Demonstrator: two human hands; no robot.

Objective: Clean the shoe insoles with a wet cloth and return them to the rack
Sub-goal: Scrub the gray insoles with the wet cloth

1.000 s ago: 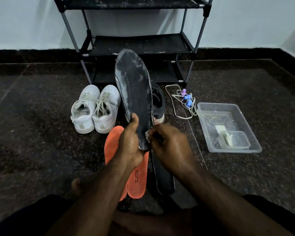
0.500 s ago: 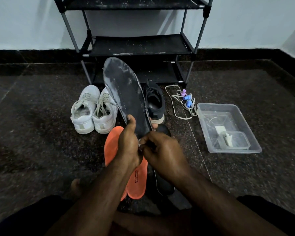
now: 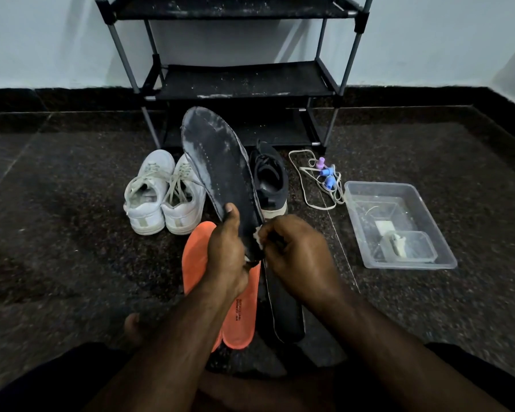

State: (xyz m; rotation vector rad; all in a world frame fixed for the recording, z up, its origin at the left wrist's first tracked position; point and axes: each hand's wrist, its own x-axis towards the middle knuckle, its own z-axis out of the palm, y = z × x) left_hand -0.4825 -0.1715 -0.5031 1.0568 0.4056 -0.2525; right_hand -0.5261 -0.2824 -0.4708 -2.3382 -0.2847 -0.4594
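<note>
A dark grey insole (image 3: 220,165) with whitish smears stands tilted up and leftward in front of me. My left hand (image 3: 225,254) grips its heel end, thumb on the face. My right hand (image 3: 298,254) is closed on a small white cloth (image 3: 259,237) pressed against the insole's lower right edge. Two orange insoles (image 3: 238,316) and another dark insole (image 3: 286,310) lie flat on the floor beneath my hands. The black shoe rack (image 3: 244,81) stands against the wall behind, its shelves dusty and bare.
A pair of white sneakers (image 3: 164,194) sits on the floor at left, a black sneaker (image 3: 269,179) behind the held insole. A cord with purple and blue pegs (image 3: 321,176) lies at right, beside a clear plastic tub (image 3: 399,224) holding water and a smaller container.
The held insole has tipped from nearly upright toward the left and dropped a little. My right hand with the cloth has stayed at the heel end, shifting slightly along the edge.
</note>
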